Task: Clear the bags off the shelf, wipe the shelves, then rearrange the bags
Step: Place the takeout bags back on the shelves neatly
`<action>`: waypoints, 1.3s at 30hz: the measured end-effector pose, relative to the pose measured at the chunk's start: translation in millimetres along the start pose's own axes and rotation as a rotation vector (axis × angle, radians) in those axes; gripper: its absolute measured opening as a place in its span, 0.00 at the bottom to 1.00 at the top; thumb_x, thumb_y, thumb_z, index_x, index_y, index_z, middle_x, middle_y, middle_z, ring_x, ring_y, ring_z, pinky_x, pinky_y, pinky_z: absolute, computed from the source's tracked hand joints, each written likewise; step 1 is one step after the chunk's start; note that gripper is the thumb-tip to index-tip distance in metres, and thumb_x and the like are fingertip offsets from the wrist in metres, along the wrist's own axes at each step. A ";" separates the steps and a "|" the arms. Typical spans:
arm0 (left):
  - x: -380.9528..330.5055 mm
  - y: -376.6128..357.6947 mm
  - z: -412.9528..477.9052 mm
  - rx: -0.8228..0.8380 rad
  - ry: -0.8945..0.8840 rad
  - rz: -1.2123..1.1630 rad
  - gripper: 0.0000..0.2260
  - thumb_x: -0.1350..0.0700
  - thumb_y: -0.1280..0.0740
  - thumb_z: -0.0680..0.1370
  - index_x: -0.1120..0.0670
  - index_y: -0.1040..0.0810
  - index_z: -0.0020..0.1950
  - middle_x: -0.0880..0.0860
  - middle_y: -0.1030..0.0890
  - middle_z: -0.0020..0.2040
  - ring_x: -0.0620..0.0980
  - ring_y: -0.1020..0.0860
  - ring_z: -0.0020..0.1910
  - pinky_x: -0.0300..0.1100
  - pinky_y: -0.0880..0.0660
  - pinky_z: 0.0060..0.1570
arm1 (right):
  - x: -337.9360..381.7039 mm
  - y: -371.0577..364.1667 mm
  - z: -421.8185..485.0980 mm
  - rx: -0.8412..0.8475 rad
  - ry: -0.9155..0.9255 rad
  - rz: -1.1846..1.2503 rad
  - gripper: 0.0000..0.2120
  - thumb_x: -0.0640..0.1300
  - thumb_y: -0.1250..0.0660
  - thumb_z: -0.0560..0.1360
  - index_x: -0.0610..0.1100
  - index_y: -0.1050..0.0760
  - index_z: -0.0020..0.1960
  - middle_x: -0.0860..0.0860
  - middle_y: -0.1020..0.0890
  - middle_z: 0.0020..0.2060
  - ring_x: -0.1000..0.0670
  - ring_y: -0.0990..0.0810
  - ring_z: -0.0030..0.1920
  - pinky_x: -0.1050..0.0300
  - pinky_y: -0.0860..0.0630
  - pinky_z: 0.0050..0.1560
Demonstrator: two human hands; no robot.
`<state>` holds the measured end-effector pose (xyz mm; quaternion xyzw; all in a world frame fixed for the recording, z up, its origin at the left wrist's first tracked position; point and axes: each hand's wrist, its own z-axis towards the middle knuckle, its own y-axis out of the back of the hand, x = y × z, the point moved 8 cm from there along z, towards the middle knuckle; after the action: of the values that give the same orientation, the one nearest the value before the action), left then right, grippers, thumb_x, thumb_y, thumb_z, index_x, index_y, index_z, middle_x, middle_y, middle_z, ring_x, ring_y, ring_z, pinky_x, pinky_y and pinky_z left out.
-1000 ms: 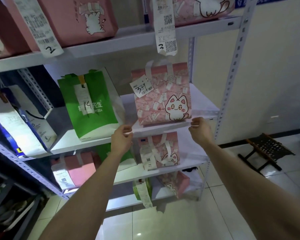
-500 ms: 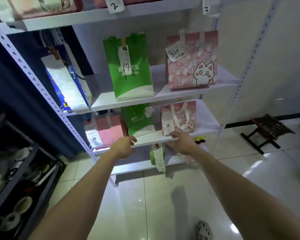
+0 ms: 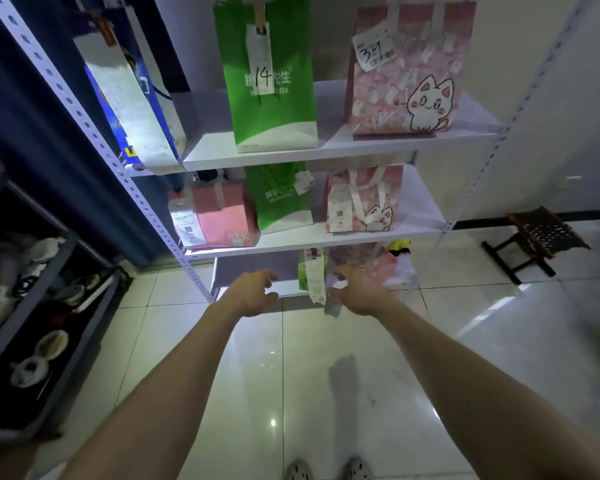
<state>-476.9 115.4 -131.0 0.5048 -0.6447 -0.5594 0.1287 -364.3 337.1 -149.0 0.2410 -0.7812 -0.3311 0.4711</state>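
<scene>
Head view, starting closest in: my shoes (image 3: 326,471) at the bottom edge, glossy floor tiles, and both bare forearms reaching forward and down towards the lowest shelf (image 3: 236,268).

Left hand (image 3: 253,294) is palm-down, fingers loosely bent and spread, grasping nothing. It sits just short of the shelf's front lip, with bare board straight beyond the fingertips.

Right hand (image 3: 359,289) is level with it and also released, fingers fanned and a little curled as if shaping for a grab. A blurred white slip shows at its thumb side. I can't tell if it touches the thumb.

What matters here is the small green bag (image 3: 302,277). It stands between the two hands and just beyond them, a shade nearer the right thumb than the left fingertips. It stands upright, and its long receipt (image 3: 316,282) hangs down past the shelf edge.

Directly ahead of the right fingers, nearly touching, is the low pink bag (image 3: 364,259). It is too blurred for me to judge its lean. My read is that the right hand takes the pink one, and the green one is a short sideways reach for either hand.

Farther on and above the hands, the next shelf carries a pink bag (image 3: 219,216), a green bag (image 3: 281,199) and a pink cat bag (image 3: 364,202).

Higher again are the blue-and-white bag (image 3: 129,98), the green bag marked 14 (image 3: 271,74) and the pink cat bag marked 34 (image 3: 406,71). None of these are cleared yet.

Well off to the right of the right hand, a dark stool (image 3: 537,233) stands on the floor.
</scene>
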 end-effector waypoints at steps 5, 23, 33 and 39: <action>-7.6 -26.0 -2.0 0.025 0.066 0.003 0.21 0.51 0.29 0.84 0.50 0.25 0.76 0.51 0.18 0.69 0.54 0.18 0.65 0.52 0.22 0.66 | -23.3 -21.3 2.3 0.056 -0.007 0.025 0.29 0.53 0.28 0.80 0.47 0.30 0.78 0.46 0.23 0.73 0.43 0.23 0.68 0.53 0.27 0.62; -0.3 -15.7 1.7 -0.038 0.159 -0.109 0.20 0.53 0.27 0.83 0.48 0.24 0.75 0.51 0.18 0.68 0.53 0.16 0.59 0.51 0.16 0.55 | -15.1 -18.4 28.5 0.129 0.065 0.028 0.27 0.53 0.30 0.82 0.46 0.30 0.78 0.46 0.23 0.72 0.43 0.18 0.63 0.47 0.21 0.63; 28.3 1.3 26.9 -0.010 0.106 -0.059 0.21 0.52 0.28 0.84 0.50 0.25 0.77 0.51 0.17 0.69 0.53 0.16 0.60 0.53 0.18 0.62 | 9.2 -29.3 53.1 0.129 0.038 0.025 0.26 0.51 0.30 0.82 0.46 0.30 0.77 0.46 0.24 0.73 0.41 0.20 0.63 0.44 0.20 0.63; 36.9 -0.9 65.5 0.025 0.026 -0.036 0.22 0.52 0.29 0.84 0.51 0.25 0.78 0.52 0.17 0.70 0.53 0.16 0.62 0.50 0.21 0.65 | 11.7 -30.1 71.2 0.101 -0.009 -0.029 0.25 0.51 0.31 0.82 0.46 0.29 0.77 0.45 0.23 0.72 0.42 0.22 0.66 0.50 0.25 0.66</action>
<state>-541.2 125.0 -168.9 0.5250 -0.6408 -0.5470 0.1208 -431.2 329.7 -188.7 0.2741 -0.7956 -0.2990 0.4499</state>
